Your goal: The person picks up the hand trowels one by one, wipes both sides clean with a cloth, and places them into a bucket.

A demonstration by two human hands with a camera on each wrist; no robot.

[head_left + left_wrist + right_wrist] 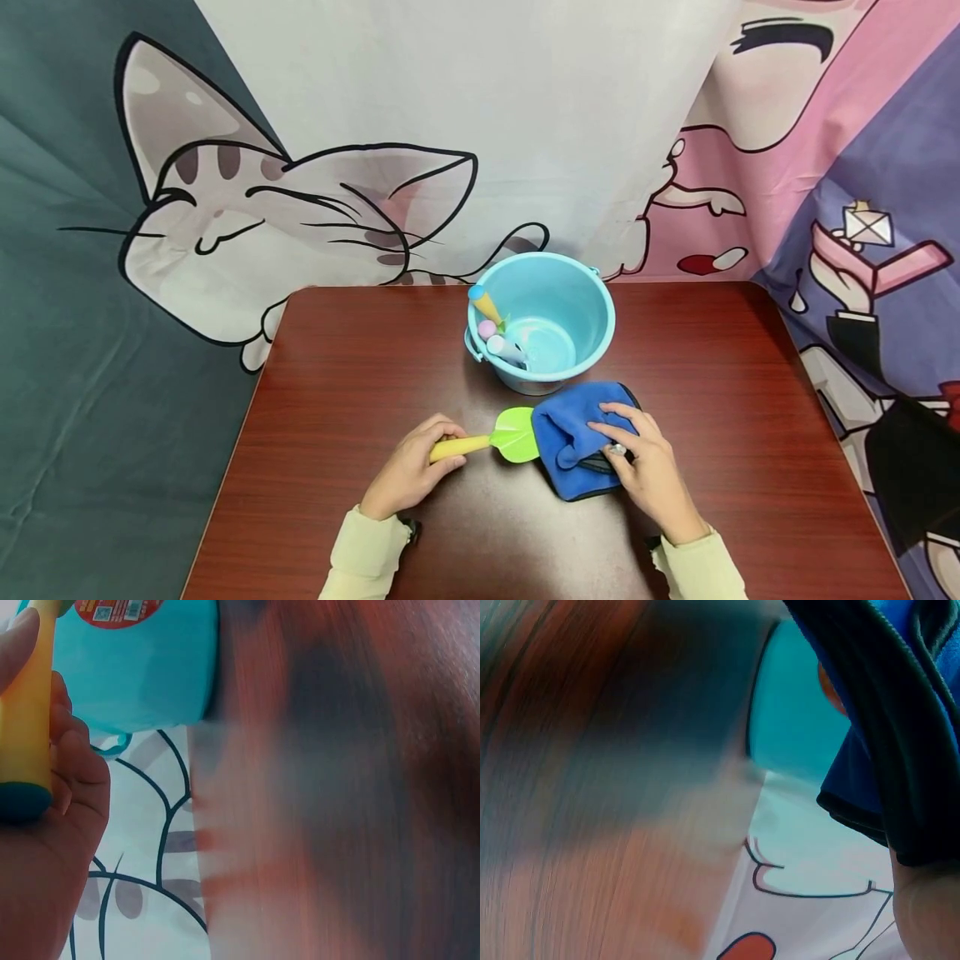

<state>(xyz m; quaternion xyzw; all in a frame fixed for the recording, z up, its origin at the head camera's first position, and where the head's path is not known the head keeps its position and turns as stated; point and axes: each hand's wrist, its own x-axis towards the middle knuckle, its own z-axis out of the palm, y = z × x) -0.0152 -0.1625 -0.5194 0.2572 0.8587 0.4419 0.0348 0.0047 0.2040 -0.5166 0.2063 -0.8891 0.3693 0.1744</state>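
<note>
My left hand (416, 467) grips a toy shovel by its yellow handle (457, 447), which has a dark blue end cap in the left wrist view. Its green, leaf-shaped blade (514, 435) points right, and the blade's far end is hidden by a blue cloth (570, 421) with black edging. My right hand (651, 467), wearing a ring, holds this folded cloth from the right, fingers spread over its top. Black edging of the cloth (885, 727) fills much of the right wrist view, hiding most of that hand there.
Behind the cloth, a light blue bucket (604, 333) stands near the table's back edge. Inside lie a yellow-handled toy (485, 305), a pink ball-shaped piece (487, 330) and a pale blue piece (506, 348). The brown table (337, 358) meets a cartoon-printed curtain (570, 125).
</note>
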